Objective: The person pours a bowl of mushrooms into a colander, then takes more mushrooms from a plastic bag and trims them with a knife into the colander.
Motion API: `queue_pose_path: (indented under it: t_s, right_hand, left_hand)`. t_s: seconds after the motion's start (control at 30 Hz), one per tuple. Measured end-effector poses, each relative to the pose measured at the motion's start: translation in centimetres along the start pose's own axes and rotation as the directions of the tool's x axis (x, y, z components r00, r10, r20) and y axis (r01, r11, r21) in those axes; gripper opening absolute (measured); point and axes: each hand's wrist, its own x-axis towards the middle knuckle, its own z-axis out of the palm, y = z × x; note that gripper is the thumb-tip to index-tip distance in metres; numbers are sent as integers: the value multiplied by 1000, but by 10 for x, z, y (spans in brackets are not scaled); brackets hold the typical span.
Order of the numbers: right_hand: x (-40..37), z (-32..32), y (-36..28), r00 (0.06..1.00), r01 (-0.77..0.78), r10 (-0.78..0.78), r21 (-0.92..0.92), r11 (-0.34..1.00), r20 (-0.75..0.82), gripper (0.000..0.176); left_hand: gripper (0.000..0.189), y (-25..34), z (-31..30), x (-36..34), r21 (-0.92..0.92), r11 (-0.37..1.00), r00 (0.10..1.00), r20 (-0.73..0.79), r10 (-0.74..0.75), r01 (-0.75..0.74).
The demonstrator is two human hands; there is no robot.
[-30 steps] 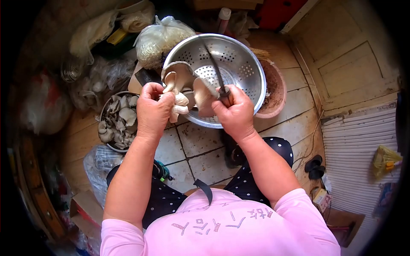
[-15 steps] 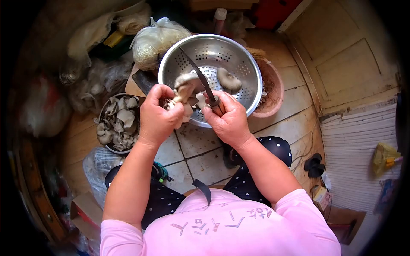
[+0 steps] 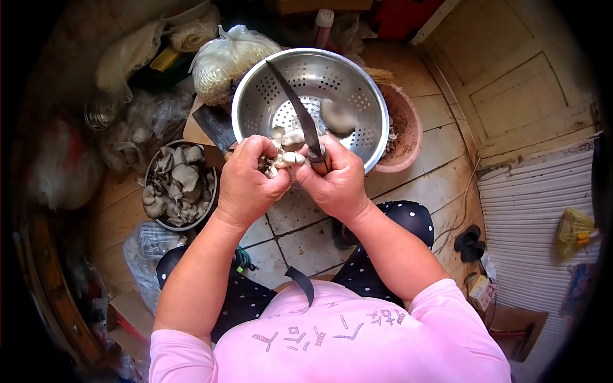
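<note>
My left hand (image 3: pixel 254 180) is closed on a cluster of oyster mushrooms (image 3: pixel 281 159), its pale stems pointing toward my right hand. A knife (image 3: pixel 297 105) with a long dark blade is held by its wooden handle in my right hand (image 3: pixel 338 172), blade pointing up and left across the colander. The right fingertips are also right at the mushroom stems. Both hands are over the near rim of the metal colander (image 3: pixel 377 83). Inside it lies a grey mushroom cap (image 3: pixel 338 117).
To the left stands a bowl (image 3: pixel 216 185) full of oyster mushrooms. A cleaver (image 3: pixel 216 126) lies between it and the colander. Behind are a tied plastic bag (image 3: pixel 233 57) and a spray can (image 3: pixel 324 22). A pink basin (image 3: pixel 408 137) with brown scraps sits at the right, beside tiled floor (image 3: pixel 306 246).
The large mushroom cap that stood up from my left hand no longer shows there; smaller stems are now between the hands. Both hands have drawn closer together.
</note>
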Motion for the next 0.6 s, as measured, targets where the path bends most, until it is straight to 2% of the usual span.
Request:
queue_pose_path:
  t_s: [0.07,0.13,0.2,0.27,0.37,0.43,0.47,0.53,0.57,0.6]
  right_hand:
    - [-2,0,1,1000,11,-11,2,1000,-5,12]
    - [-2,-2,6,1000,24,-23,5,1000,-11,11]
    - [1,-7,12,987,-69,90,147,987,-136,17]
    - [8,-18,5,946,-243,284,239,940,-157,13]
    - [13,-25,26,908,-298,351,237,925,-229,14]
    - [13,-27,47,944,-167,104,-180,969,-314,21]
    - [11,-26,42,943,-167,104,-178,970,-317,21]
    - [3,-22,26,961,-272,269,-36,962,-64,22]
    - [0,-21,25,997,-75,78,-249,966,1,24]
    - [-4,-20,14,998,-2,23,-332,943,60,26]
  left_hand:
    - [29,-2,2,-1,12,1000,1000,10,15,-16]
    - [29,-5,3,-3,-41,994,994,-3,-106,105]
    - [31,-8,4,-1,-263,937,968,-39,-248,230]
    - [32,-20,-4,4,-341,898,953,-17,-303,280]
    - [28,-22,-17,9,-492,797,912,-14,-410,351]
    - [24,-24,-21,12,-596,724,895,-19,-446,348]
    - [22,-24,-23,13,-645,680,888,-6,-460,348]
    - [21,-17,-31,15,-674,630,870,38,-491,385]
    - [20,-14,-34,16,-700,576,849,82,-522,423]
    - [20,-16,-34,17,-697,579,849,81,-522,422]
